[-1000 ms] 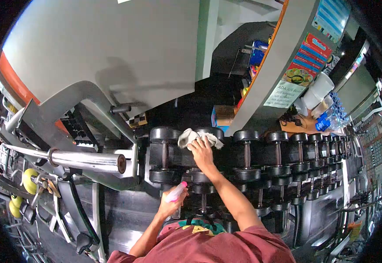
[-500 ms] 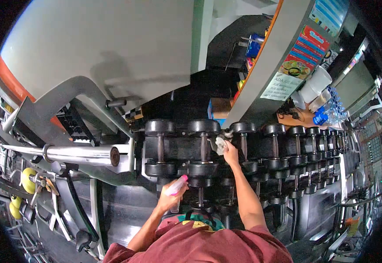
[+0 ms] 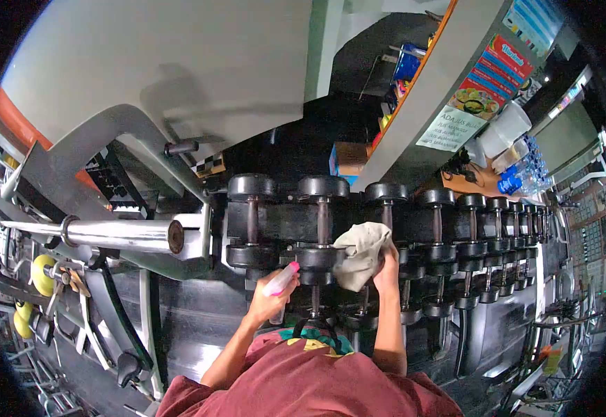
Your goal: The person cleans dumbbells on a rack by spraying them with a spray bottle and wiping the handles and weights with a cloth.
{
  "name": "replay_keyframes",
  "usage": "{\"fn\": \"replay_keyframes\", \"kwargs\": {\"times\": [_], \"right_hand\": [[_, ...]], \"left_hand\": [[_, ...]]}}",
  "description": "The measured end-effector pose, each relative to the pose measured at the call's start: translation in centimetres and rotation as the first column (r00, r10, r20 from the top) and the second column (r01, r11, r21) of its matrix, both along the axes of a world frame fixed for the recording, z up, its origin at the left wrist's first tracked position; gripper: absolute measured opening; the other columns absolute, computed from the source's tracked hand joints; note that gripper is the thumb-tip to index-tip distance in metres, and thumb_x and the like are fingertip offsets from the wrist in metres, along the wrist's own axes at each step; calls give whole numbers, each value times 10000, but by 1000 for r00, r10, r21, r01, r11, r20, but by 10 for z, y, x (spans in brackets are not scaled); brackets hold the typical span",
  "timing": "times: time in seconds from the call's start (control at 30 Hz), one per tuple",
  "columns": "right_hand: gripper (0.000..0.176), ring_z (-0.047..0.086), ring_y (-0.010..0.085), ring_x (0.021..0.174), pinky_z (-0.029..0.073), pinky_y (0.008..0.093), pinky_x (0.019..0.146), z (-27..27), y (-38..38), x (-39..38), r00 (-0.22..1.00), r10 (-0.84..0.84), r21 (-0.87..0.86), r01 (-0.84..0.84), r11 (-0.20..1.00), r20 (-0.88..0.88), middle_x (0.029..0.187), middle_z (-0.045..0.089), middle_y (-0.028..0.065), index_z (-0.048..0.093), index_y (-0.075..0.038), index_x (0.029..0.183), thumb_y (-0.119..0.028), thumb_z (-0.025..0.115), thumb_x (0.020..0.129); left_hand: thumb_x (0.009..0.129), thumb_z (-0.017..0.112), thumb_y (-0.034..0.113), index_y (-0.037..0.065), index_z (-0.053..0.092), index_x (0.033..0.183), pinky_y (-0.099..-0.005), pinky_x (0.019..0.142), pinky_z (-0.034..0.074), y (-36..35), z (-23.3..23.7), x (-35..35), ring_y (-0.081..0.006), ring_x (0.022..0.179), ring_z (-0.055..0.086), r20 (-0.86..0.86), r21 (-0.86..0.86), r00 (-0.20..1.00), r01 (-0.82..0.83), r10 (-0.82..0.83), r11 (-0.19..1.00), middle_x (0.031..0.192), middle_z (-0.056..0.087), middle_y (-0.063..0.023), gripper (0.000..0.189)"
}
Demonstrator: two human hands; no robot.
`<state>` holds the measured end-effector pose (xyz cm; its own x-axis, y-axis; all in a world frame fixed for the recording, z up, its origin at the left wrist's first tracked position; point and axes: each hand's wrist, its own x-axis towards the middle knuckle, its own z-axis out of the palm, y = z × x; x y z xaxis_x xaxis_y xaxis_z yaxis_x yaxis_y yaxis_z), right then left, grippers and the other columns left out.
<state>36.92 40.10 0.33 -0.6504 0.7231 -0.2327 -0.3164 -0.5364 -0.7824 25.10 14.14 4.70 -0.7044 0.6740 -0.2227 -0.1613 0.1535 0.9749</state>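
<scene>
My left hand is wrapped round a clear spray bottle with a pink nozzle, low in front of the dumbbell rack. In my right hand is a crumpled pale grey cloth, its lower part hanging down. The cloth overlaps the front head of a black dumbbell on the upper tier and hides part of the neighbouring dumbbell to the right. Another dumbbell lies at the left end of this row, above my left hand.
More dumbbells run off to the right in two tiers. A chrome barbell sleeve juts in from a machine at left. Behind the rack, a grey pillar stands near a cardboard box and wrapped water bottles.
My right hand has drawn back toward me and slightly right from behind the rack's upper row, and the cloth hangs more unfolded. My left hand with the spray bottle stays about where it was.
</scene>
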Motion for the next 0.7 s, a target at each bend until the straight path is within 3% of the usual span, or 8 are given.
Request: {"fn": "replay_keyframes", "kwargs": {"times": [0.1,0.13,0.17,0.33,0.47,0.5,0.63,0.7], "right_hand": [[288,566,164,1036,425,268,859,-26,2,-10,924,195,162,-259,952,328,1120,592,82,566,-5,1148,-82,532,872],[256,567,181,1012,427,289,855,-30,1,-18,828,79,489,-401,775,555,1084,603,117,582,6,1106,-71,521,870],[276,567,224,985,419,312,863,-31,3,-16,681,124,418,-571,706,721,1035,596,138,576,5,1109,-63,523,847],[253,562,354,893,454,394,804,-41,-12,-24,700,-437,815,-389,430,565,975,568,190,584,-17,1062,-157,566,853],[333,579,373,934,459,419,798,-22,-29,-34,685,-365,736,-378,561,630,962,617,206,593,-55,1086,-311,455,923],[453,543,378,1041,456,435,830,-10,-37,-35,631,-280,649,-483,587,724,1100,576,221,532,-71,1198,-408,463,904],[719,468,392,1137,407,474,925,-13,-70,-45,591,-395,710,-564,422,704,1274,445,232,363,-74,1347,-470,592,794],[650,486,374,1119,396,450,941,-30,-62,-44,632,-428,763,-519,386,646,1216,491,224,393,-66,1329,-407,587,811]], "left_hand": [[856,619,147,19,615,985,-211,480,430,0,-4,0,-52,534,519,-14,-6,1000,0,0,1000,791,639,-23,182],[857,618,146,20,615,988,-210,481,432,0,-4,0,-52,536,519,-11,-10,1000,10,-10,1000,792,638,-22,182],[857,617,145,21,615,991,-208,482,433,0,-4,0,-51,537,520,-9,-14,1000,18,-18,1000,792,637,-22,183],[855,618,143,26,616,998,-204,483,433,-1,-2,2,-50,539,521,-17,7,999,30,-30,1000,795,634,-18,184],[858,613,142,27,614,998,-202,482,431,-1,-2,2,-46,543,520,-31,8,999,40,-39,999,805,634,-12,181],[858,613,142,27,614,998,-202,482,431,-1,-3,2,-46,543,520,-28,10,999,41,-41,999,805,634,-12,181],[845,612,124,21,620,978,-231,510,448,1,-10,4,-70,578,552,-46,-15,997,62,-63,998,798,641,-32,168],[836,614,116,19,622,971,-252,531,462,3,-11,2,-93,592,574,-75,-32,995,71,-73,997,796,645,-51,167]]}}
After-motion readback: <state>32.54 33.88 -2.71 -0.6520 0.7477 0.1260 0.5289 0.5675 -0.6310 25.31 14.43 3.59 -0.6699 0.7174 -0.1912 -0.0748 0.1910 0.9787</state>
